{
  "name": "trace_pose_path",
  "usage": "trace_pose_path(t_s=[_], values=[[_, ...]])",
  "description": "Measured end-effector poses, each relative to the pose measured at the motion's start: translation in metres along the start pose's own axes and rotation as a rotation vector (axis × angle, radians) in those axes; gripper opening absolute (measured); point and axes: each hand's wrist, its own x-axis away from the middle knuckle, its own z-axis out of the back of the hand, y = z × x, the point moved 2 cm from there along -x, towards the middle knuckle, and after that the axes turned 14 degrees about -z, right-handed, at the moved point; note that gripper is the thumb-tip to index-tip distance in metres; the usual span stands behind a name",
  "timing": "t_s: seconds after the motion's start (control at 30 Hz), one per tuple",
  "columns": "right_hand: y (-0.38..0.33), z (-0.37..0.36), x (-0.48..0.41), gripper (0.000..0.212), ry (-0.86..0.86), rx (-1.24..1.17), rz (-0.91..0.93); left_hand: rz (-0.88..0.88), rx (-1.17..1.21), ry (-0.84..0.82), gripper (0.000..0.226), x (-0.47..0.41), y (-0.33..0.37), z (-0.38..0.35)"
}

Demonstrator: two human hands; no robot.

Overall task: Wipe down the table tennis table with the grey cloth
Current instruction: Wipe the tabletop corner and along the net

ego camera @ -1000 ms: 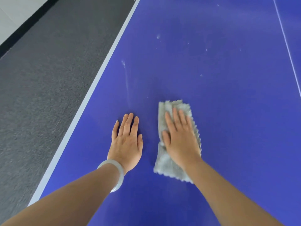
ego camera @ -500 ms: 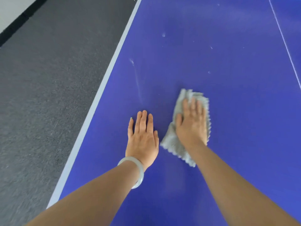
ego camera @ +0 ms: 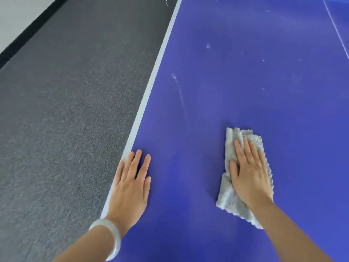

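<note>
**A:** What's hidden or cut off?

**B:** The middle of the grey cloth is covered by the right hand. Only its far end, left side and near corner are seen. Both forearms are cut by the bottom edge. The counter is cut off at top, right and bottom. A thin white line is clipped at the right edge. The carpet at lower left is blurred.

**A:** Grip state?

**B:** Right grip: flat, fingers straight and close together, pressed on the cloth, nothing curled round it. Left hand: grip flat, fingers straight and slightly spread, laid bare on the counter, little finger over the pale border strip. A pale bangle is worn on that wrist.

**A:** Cloth position?

**B:** It is laid folded on the near part of the counter, well apart from the left hand and the border.

**A:** Surface, room?

**B:** The blue top is marked by a long faint streak, a whitish spot and small specks beyond the cloth. Grey carpet floor is seen to the left. Black skirting and a pale wall are seen in the upper-left corner.
</note>
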Motion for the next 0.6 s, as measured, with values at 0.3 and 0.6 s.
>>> trace_pose_path(t_s=[0.3,0.6], values=[[-0.155,-0.017,-0.031,0.063,-0.018,-0.038,0.096,0.004,-0.08,-0.05,0.061,0.0,0.001,-0.007],[-0.013,-0.006,0.01,0.063,-0.006,0.055,0.205,0.004,-0.081,-0.049,0.064,0.001,0.002,-0.008]])
